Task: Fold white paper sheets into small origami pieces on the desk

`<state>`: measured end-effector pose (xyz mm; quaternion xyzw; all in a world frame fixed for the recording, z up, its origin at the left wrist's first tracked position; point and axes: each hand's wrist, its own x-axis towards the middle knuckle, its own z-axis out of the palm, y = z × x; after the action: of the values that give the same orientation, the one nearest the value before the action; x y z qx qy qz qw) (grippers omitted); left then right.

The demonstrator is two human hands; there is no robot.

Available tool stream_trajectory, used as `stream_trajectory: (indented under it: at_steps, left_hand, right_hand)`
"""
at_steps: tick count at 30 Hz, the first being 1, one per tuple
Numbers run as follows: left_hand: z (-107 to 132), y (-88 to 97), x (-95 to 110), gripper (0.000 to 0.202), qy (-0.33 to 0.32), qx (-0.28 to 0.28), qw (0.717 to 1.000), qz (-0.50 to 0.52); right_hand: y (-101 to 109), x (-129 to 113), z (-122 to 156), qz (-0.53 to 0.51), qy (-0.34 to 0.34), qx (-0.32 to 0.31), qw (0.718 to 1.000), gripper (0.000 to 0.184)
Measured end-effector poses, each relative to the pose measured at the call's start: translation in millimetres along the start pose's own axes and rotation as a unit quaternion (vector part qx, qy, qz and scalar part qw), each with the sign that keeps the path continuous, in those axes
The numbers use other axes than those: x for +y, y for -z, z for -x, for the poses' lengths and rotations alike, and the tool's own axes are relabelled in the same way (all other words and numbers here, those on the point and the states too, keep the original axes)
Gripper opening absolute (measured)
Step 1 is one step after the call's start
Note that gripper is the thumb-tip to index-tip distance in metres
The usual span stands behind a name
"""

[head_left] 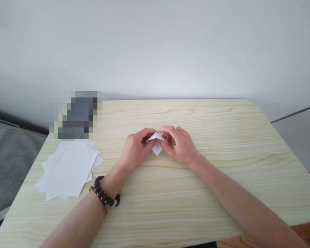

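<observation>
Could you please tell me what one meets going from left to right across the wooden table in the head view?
A loose pile of white paper sheets → dark brown beaded bracelet → left hand → small folded white paper piece, pinched by both hands → right hand.

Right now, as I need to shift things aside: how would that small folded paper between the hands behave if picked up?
The folded paper looks very light, being small and thin. Its creases probably stiffen it somewhat. It would likely crush easily; the left hand and right hand pinch it with fingertips.
</observation>
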<state>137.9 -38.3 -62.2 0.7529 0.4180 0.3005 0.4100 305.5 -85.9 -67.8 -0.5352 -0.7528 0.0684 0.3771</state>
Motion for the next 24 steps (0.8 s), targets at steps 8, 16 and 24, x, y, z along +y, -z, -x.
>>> stream_trajectory:
  at_steps: [8, 16, 24]
  left_hand:
    - [-2, 13.5, -1, 0.037, 0.027, -0.093, 0.957, 0.272]
    - [-2, 15.2, 1, 0.022, 0.114, -0.068, 0.911, 0.389]
    - [-2, 15.0, 5, 0.023, 0.156, -0.042, 0.897, 0.411]
  right_hand:
    - [4, 3, 3, -0.053, 0.034, 0.043, 0.997, 0.018]
    - [7, 2, 4, -0.095, 0.001, 0.053, 0.994, 0.019]
    - [8, 5, 3, -0.099, 0.058, 0.044, 0.992, 0.029]
